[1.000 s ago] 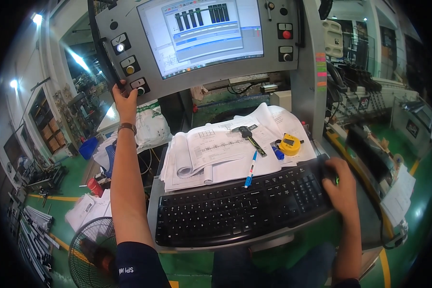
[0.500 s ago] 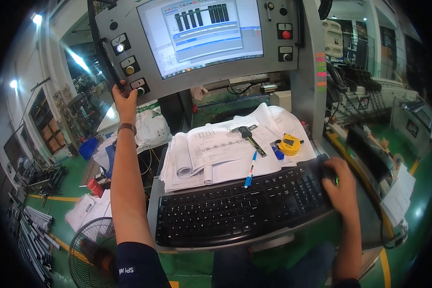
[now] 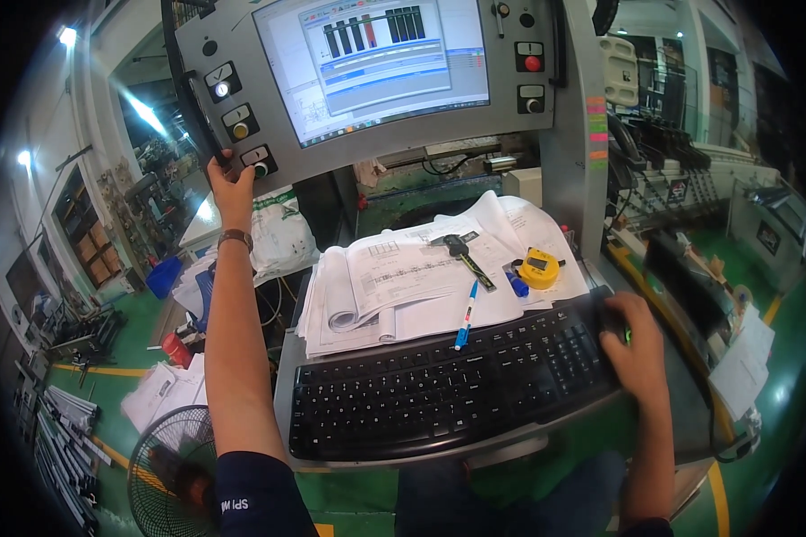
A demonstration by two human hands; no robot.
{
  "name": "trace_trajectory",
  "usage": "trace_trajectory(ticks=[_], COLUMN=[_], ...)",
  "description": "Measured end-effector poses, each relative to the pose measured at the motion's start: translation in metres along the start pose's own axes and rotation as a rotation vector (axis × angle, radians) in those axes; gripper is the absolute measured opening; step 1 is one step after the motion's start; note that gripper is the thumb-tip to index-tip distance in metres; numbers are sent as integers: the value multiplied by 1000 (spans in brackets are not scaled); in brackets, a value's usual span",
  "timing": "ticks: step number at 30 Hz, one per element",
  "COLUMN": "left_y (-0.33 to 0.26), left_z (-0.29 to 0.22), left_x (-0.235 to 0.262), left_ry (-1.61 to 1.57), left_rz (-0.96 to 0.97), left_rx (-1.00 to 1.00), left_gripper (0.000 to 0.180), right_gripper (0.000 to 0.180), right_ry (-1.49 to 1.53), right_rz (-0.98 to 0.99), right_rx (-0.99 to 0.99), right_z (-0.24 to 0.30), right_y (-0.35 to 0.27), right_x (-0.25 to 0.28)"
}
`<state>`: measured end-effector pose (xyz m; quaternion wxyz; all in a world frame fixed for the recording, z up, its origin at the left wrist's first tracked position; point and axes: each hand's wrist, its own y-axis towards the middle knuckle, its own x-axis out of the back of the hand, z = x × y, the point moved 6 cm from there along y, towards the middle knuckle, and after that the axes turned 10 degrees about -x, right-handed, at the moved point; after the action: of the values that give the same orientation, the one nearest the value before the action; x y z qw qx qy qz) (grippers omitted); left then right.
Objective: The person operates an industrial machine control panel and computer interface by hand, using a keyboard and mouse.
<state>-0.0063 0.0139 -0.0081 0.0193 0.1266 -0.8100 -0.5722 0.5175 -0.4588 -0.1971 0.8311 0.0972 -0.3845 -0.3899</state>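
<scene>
My left hand [image 3: 231, 186] reaches up to the lower left corner of a grey control panel [image 3: 349, 154]. Its fingers curl around the lower end of the black side handle [image 3: 204, 121], with the thumb beside a round push button [image 3: 261, 168]. My right hand [image 3: 634, 345] is closed over a computer mouse [image 3: 629, 335], mostly hidden beneath it, at the right end of a black keyboard [image 3: 457, 385]. The panel's lit screen [image 3: 381, 67] displays a window with rows of dark vertical bars, one of them red.
Behind the keyboard lie drawing sheets [image 3: 403, 277] with a caliper [image 3: 464, 259], a blue-and-white marker [image 3: 466, 318] and a yellow tape measure [image 3: 538, 268]. A red button [image 3: 533, 63] sits on the panel's right side. A fan [image 3: 175, 474] stands at lower left.
One dark bar on the screen has turned red. Both hands keep their places on the handle and the mouse.
</scene>
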Motion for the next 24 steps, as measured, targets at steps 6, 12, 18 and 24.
trace_trajectory(ticks=[6, 12, 18, 24], left_y=[1, 1, 2, 3], left_z=[0, 2, 7, 9], left_x=[1, 1, 2, 3], left_ry=[-2, 30, 29, 41], left_rz=[20, -2, 4, 17], left_rx=[-14, -18, -25, -32], left_gripper=[56, 56, 57, 59], right_gripper=[48, 49, 49, 50], right_ry=[16, 12, 3, -12], right_rz=[-3, -5, 1, 7], right_rx=[9, 9, -5, -31], right_z=[0, 1, 0, -1], right_y=[0, 0, 0, 0], right_x=[0, 0, -1, -1])
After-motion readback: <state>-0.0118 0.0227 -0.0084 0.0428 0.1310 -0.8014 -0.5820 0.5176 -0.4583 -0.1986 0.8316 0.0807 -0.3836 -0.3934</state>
